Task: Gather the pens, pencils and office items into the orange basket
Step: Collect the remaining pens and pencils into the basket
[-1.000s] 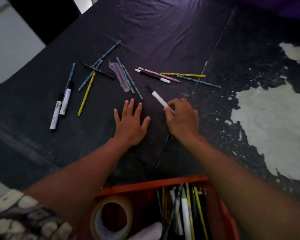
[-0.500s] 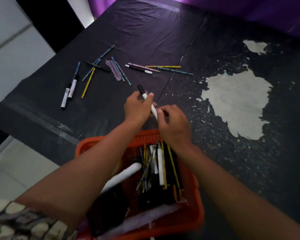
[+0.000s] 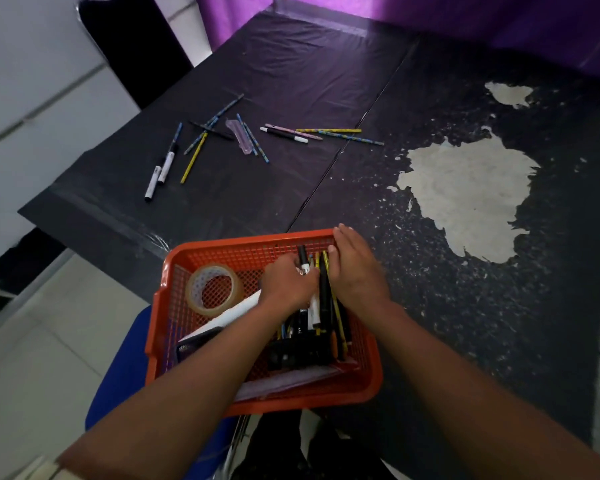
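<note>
Marker lands in the orange basket (image 3: 257,244).

The white marker (image 3: 307,271), pinched on the counter (image 3: 291,81) a second ago, now sits among the basket's pens with the left hand (image 3: 286,287) curled around it; the right hand (image 3: 355,268), fingers straight and together, steadies the pile. A roll of tape (image 3: 213,289) lies beside them. Two markers (image 3: 160,171) and scattered pencils (image 3: 222,133) remain well apart, uncollected.

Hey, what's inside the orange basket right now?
In the orange basket: a clear tape roll, a bundle of pens and pencils, and a white marker gripped by the left hand. Both forearms cover the basket's middle, so more may be hidden.
</note>
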Action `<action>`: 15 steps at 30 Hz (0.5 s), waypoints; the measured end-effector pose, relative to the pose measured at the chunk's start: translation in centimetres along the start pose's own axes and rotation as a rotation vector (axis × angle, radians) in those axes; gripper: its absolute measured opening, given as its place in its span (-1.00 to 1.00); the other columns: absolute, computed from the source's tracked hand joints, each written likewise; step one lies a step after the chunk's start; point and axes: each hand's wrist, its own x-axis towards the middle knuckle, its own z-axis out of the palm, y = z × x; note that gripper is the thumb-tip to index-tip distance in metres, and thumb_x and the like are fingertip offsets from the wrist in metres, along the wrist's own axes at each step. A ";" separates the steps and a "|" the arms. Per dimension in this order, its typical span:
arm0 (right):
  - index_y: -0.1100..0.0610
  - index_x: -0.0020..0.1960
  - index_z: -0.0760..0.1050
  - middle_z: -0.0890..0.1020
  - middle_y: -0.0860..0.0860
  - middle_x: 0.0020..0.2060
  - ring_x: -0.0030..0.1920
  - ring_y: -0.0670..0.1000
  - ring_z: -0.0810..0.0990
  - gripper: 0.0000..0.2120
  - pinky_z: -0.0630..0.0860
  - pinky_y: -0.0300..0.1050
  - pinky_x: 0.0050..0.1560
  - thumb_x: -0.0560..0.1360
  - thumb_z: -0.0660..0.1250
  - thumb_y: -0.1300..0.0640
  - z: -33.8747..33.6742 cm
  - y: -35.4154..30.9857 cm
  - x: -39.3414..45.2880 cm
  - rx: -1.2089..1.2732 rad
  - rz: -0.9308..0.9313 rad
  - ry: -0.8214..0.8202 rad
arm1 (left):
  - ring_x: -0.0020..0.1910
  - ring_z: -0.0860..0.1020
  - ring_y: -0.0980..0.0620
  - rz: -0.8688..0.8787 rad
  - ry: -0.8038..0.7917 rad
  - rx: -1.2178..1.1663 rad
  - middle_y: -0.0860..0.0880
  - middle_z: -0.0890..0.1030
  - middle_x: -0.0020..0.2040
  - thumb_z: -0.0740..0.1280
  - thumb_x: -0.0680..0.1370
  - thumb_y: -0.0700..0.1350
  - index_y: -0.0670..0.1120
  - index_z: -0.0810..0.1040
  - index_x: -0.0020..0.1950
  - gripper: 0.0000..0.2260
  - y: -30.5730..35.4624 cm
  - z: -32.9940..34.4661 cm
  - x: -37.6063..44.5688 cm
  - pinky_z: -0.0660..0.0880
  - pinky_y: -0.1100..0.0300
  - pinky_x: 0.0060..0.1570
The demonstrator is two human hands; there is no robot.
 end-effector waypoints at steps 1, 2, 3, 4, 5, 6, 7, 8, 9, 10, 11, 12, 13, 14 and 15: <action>0.20 0.54 0.23 0.26 0.07 0.53 0.55 0.01 0.14 -0.54 0.08 -0.13 0.50 0.68 0.06 0.08 0.1 0.0 0.0 -0.007 -0.002 -0.001 | -0.31 0.66 -0.10 -0.002 0.004 0.047 -0.01 0.64 -0.33 0.40 0.43 0.11 -0.03 0.50 -0.24 -0.76 0.1 0.0 -0.2 0.64 -0.01 -0.22; 0.20 0.54 0.23 0.26 0.07 0.53 0.55 0.01 0.13 -0.54 0.09 -0.13 0.50 0.68 0.06 0.08 0.1 0.1 0.0 -0.014 -0.007 0.001 | -0.28 0.66 -0.09 0.005 0.012 0.105 0.00 0.63 -0.33 0.41 0.44 0.12 -0.02 0.49 -0.25 -0.75 0.1 -0.1 -0.3 0.62 0.05 -0.19; 0.21 0.54 0.23 0.26 0.07 0.53 0.55 0.01 0.14 -0.54 0.10 -0.14 0.50 0.68 0.06 0.08 0.1 0.1 0.0 -0.017 -0.012 0.005 | -0.25 0.65 -0.06 0.020 0.031 0.160 0.02 0.62 -0.32 0.42 0.45 0.14 -0.01 0.51 -0.24 -0.75 0.3 -0.4 -0.1 0.58 0.10 -0.18; 0.21 0.54 0.23 0.27 0.08 0.53 0.55 0.01 0.14 -0.54 0.11 -0.14 0.49 0.68 0.07 0.08 0.1 0.2 0.0 -0.016 -0.017 0.010 | -0.23 0.64 -0.04 0.041 0.063 0.202 0.04 0.61 -0.32 0.42 0.46 0.15 -0.01 0.53 -0.24 -0.74 0.4 -0.7 0.1 0.56 0.12 -0.19; 0.21 0.53 0.24 0.28 0.08 0.52 0.54 0.02 0.16 -0.54 0.12 -0.13 0.49 0.68 0.08 0.08 0.1 0.2 0.1 -0.011 -0.021 0.015 | -0.23 0.62 -0.02 0.075 0.106 0.231 0.05 0.62 -0.31 0.42 0.45 0.17 -0.01 0.54 -0.24 -0.73 0.7 -1.2 0.5 0.56 0.11 -0.20; 0.21 0.53 0.26 0.31 0.08 0.51 0.53 0.02 0.18 -0.55 0.14 -0.12 0.48 0.68 0.09 0.08 0.1 0.1 0.0 -0.006 -0.021 0.021 | -0.22 0.62 -0.02 0.114 0.150 0.249 0.06 0.62 -0.30 0.40 0.46 0.18 0.00 0.54 -0.24 -0.73 1.1 -1.8 0.9 0.57 0.09 -0.20; 0.21 0.51 0.29 0.34 0.08 0.48 0.51 0.03 0.23 -0.55 0.19 -0.09 0.47 0.67 0.11 0.08 0.1 0.1 0.1 -0.006 -0.025 0.033 | -0.20 0.62 -0.02 0.155 0.190 0.256 0.07 0.63 -0.27 0.39 0.46 0.18 0.00 0.55 -0.23 -0.74 1.5 -2.3 1.3 0.57 0.08 -0.18; 0.21 0.49 0.33 0.40 0.09 0.45 0.47 0.04 0.29 -0.56 0.26 -0.05 0.44 0.66 0.13 0.08 0.1 0.0 0.4 -0.012 -0.032 0.055 | -0.18 0.62 -0.02 0.192 0.228 0.258 0.07 0.65 -0.25 0.38 0.47 0.17 0.01 0.56 -0.21 -0.75 2.0 -2.8 2.1 0.57 0.09 -0.17; 0.21 0.46 0.37 0.45 0.09 0.40 0.42 0.05 0.36 -0.58 0.33 -0.01 0.39 0.65 0.16 0.07 0.1 -0.1 0.7 -0.027 -0.040 0.082 | -0.17 0.63 -0.03 0.222 0.262 0.254 0.08 0.65 -0.23 0.38 0.48 0.16 0.01 0.57 -0.18 -0.77 2.5 -3.3 2.8 0.56 0.09 -0.16; 0.20 0.43 0.41 0.50 0.08 0.35 0.37 0.06 0.43 -0.59 0.38 0.02 0.32 0.64 0.18 0.06 0.1 -0.2 1.4 -0.042 -0.044 0.109 | -0.15 0.63 -0.03 0.248 0.294 0.247 0.08 0.65 -0.22 0.38 0.48 0.15 0.01 0.58 -0.16 -0.79 3.0 -3.7 3.7 0.56 0.09 -0.15; 0.19 0.40 0.45 0.54 0.07 0.30 0.31 0.07 0.47 -0.61 0.41 0.05 0.27 0.63 0.20 0.06 0.0 -0.3 2.0 -0.048 -0.041 0.131 | -0.13 0.63 -0.05 0.267 0.322 0.243 0.08 0.66 -0.21 0.38 0.48 0.14 0.01 0.58 -0.14 -0.80 3.4 -4.2 4.6 0.56 0.07 -0.14; 0.18 0.37 0.47 0.56 0.06 0.27 0.28 0.07 0.50 -0.62 0.43 0.07 0.24 0.62 0.22 0.05 -0.1 -0.5 2.8 -0.044 -0.039 0.147 | -0.10 0.63 -0.06 0.283 0.340 0.246 0.07 0.66 -0.16 0.38 0.48 0.13 0.01 0.59 -0.11 -0.80 3.6 -4.6 5.7 0.56 0.05 -0.12; 0.18 0.36 0.48 0.58 0.06 0.24 0.25 0.08 0.52 -0.63 0.44 0.07 0.22 0.61 0.23 0.05 -0.1 -0.6 3.9 -0.033 -0.034 0.155 | -0.05 0.63 -0.08 0.295 0.345 0.263 0.05 0.66 -0.10 0.38 0.49 0.12 0.02 0.60 -0.07 -0.81 3.9 -5.0 7.2 0.56 0.04 -0.09; 0.17 0.35 0.49 0.58 0.05 0.23 0.24 0.08 0.53 -0.64 0.46 0.07 0.22 0.61 0.23 0.06 -0.3 -0.7 4.9 -0.022 -0.032 0.159 | 0.01 0.61 -0.10 0.301 0.335 0.280 0.02 0.65 -0.02 0.38 0.49 0.11 0.02 0.61 -0.01 -0.80 4.0 -5.2 8.4 0.55 0.02 -0.05; 0.17 0.35 0.49 0.58 0.05 0.23 0.23 0.08 0.53 -0.64 0.46 0.07 0.22 0.61 0.23 0.05 -0.3 -0.7 6.2 -0.017 -0.029 0.157 | 0.07 0.59 -0.11 0.300 0.318 0.292 -0.02 0.64 0.06 0.38 0.50 0.10 0.01 0.61 0.07 -0.77 4.2 -5.4 10.0 0.55 0.01 -0.01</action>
